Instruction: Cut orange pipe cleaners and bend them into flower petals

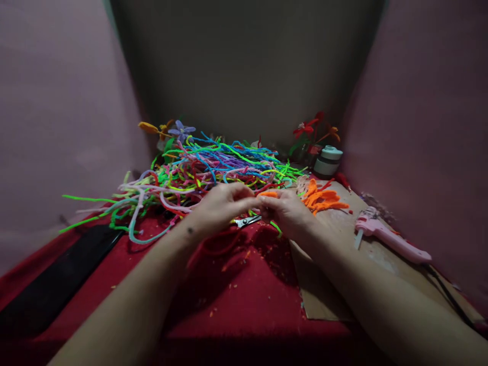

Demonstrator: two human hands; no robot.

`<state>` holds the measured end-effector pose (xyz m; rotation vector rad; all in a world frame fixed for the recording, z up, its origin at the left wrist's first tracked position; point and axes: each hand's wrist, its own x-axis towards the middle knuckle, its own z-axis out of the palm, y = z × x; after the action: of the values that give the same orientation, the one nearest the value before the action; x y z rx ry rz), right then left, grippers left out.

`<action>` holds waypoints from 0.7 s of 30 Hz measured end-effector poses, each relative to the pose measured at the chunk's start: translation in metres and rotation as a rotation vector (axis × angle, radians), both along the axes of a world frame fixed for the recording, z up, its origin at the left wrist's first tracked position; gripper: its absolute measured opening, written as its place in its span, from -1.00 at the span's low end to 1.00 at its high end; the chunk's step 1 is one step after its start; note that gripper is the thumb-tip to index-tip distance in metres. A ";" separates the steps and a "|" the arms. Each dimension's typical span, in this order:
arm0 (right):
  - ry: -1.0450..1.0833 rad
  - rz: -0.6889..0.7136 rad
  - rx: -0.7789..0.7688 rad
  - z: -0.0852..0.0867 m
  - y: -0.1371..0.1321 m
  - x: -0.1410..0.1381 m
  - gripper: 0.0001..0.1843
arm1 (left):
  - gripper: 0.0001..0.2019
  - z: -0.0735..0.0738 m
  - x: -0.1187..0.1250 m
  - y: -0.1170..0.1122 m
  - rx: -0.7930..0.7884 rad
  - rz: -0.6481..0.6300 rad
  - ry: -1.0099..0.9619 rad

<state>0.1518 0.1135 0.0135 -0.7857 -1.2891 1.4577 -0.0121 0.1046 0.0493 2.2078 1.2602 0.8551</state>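
My left hand [221,206] and my right hand [288,211] meet in front of me, fingers pinched together on a short orange pipe cleaner piece [269,194]. A pair of scissors [247,221] lies on the red cloth [236,284] just under my hands. A big tangled heap of coloured pipe cleaners [198,173] lies beyond my left hand. Several bent orange pipe cleaner pieces [322,199] lie on brown cardboard [324,295] right of my right hand.
A pink glue gun [387,236] rests on the cardboard at right, its cord trailing toward me. A small lidded jar [328,160] and pipe cleaner flowers [312,129] stand at the back right, more flowers [171,129] back left. A black strip [64,279] lies at left.
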 end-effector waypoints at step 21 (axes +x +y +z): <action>0.071 -0.017 0.036 -0.001 -0.001 -0.003 -0.83 | -0.76 0.000 0.004 -0.002 -0.469 -0.117 -0.260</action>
<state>0.1489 0.1122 0.0125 -0.7138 -1.2488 1.4329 -0.0081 0.1026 0.0492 1.7198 1.0649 0.6895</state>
